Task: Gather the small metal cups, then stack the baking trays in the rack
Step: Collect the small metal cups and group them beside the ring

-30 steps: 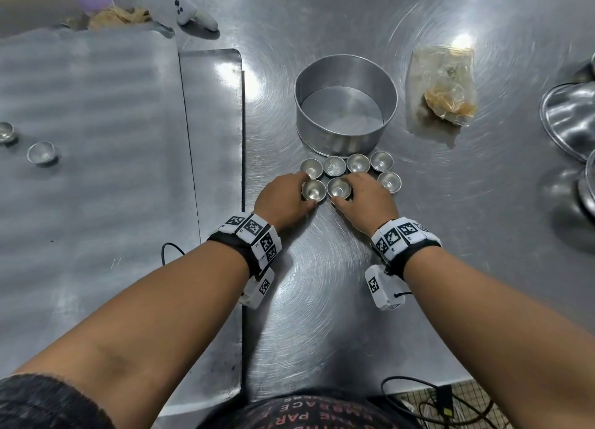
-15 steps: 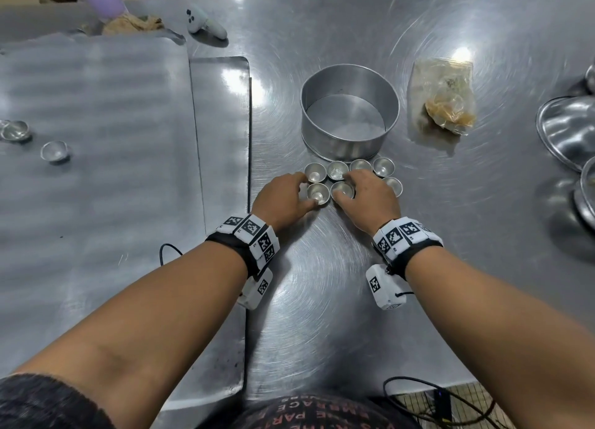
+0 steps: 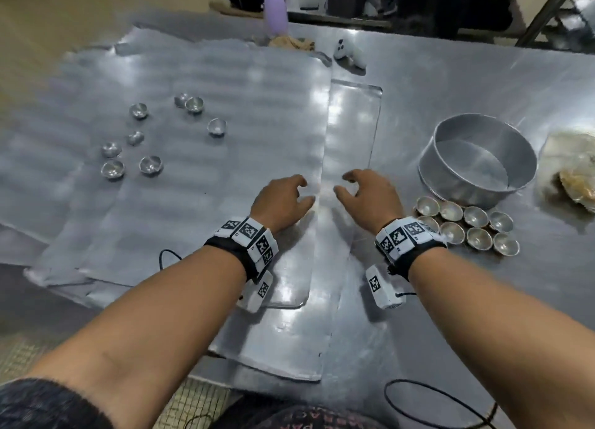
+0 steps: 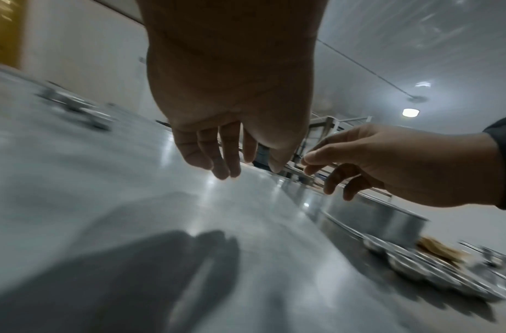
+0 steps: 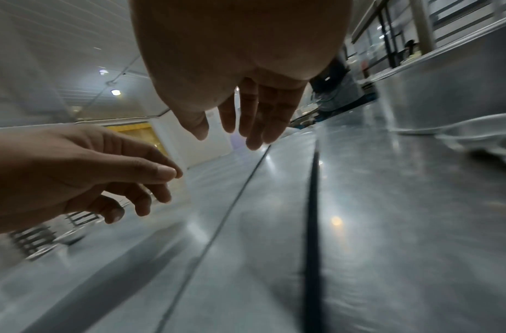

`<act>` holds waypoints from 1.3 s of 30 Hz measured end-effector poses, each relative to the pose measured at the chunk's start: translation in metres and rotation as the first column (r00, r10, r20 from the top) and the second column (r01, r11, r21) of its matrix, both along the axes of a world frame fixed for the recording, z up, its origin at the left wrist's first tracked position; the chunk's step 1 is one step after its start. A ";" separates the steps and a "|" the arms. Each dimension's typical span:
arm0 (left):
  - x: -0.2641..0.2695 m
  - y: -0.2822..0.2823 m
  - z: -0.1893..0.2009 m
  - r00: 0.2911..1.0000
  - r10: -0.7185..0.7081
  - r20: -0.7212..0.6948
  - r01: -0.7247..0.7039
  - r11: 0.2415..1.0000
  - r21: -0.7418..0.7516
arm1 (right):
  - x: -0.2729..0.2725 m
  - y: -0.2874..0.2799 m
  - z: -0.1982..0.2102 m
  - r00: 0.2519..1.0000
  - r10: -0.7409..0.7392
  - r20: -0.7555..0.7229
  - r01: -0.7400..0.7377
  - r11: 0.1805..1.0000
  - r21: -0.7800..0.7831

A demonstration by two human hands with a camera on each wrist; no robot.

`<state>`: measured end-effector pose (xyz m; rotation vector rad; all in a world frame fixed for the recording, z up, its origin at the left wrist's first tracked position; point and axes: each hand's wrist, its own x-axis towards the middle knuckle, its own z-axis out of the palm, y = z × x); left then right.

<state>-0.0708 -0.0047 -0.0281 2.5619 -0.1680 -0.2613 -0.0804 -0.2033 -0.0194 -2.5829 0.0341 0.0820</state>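
On the left of the steel desk (image 3: 450, 84) lie flat baking trays (image 3: 199, 184), overlapping one another. Eight loose metal cups (image 3: 150, 164) sit scattered on the far left part of the top tray, well apart from both hands; two of them at the back touch each other.

Near the middle, the left hand (image 3: 280, 201) hovers over the right edge of the top tray, palm down. Its grip is apart: the fingers (image 4: 221, 157) hang loosely bent and hold nothing, and their shadow falls on the metal below. Just beside it, the right hand (image 3: 370, 200) hovers over a narrower tray (image 3: 352, 132) that shows from under the big one, its grip likewise apart, fingers (image 5: 257, 117) relaxed and empty. The two hands are close but do not touch.

To the right, a cluster of gathered cups (image 3: 476, 232) sits in two tight rows on the desk, just in front of a round cake tin (image 3: 476, 161). Further right lies a crumpled plastic bag (image 3: 573, 167) with something brownish inside. At the far edge stand a lilac bottle (image 3: 275, 6) and a white controller (image 3: 349, 53).
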 end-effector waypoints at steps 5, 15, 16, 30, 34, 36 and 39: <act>0.000 0.096 0.000 0.982 0.187 0.000 -0.187 0.982 -0.005 | 0.024 0.087 -0.003 0.992 0.125 -0.026 -0.124 0.992 0.023; 0.003 0.259 -0.004 0.851 0.524 0.046 -0.524 0.851 -0.002 | 0.081 0.245 -0.014 0.917 0.376 -0.130 -0.377 0.926 0.019; 0.005 0.271 -0.004 0.840 0.539 0.069 -0.540 0.842 0.005 | 0.088 0.258 -0.014 0.906 0.400 -0.141 -0.402 0.916 0.021; 0.063 0.384 -0.029 0.917 0.396 -0.044 -0.384 0.908 0.167 | 0.150 0.371 -0.037 0.781 0.613 -0.119 -0.620 0.784 -0.034; 0.070 0.386 -0.030 0.933 0.361 -0.011 -0.354 0.920 0.168 | 0.151 0.380 -0.045 0.774 0.625 -0.096 -0.632 0.772 -0.072; 0.070 0.384 -0.030 0.934 0.357 0.024 -0.356 0.921 0.157 | 0.150 0.381 -0.046 0.781 0.620 -0.076 -0.624 0.778 -0.073; 0.070 0.380 -0.026 0.923 0.382 0.038 -0.383 0.910 0.156 | 0.147 0.373 -0.044 0.801 0.595 -0.065 -0.598 0.800 -0.045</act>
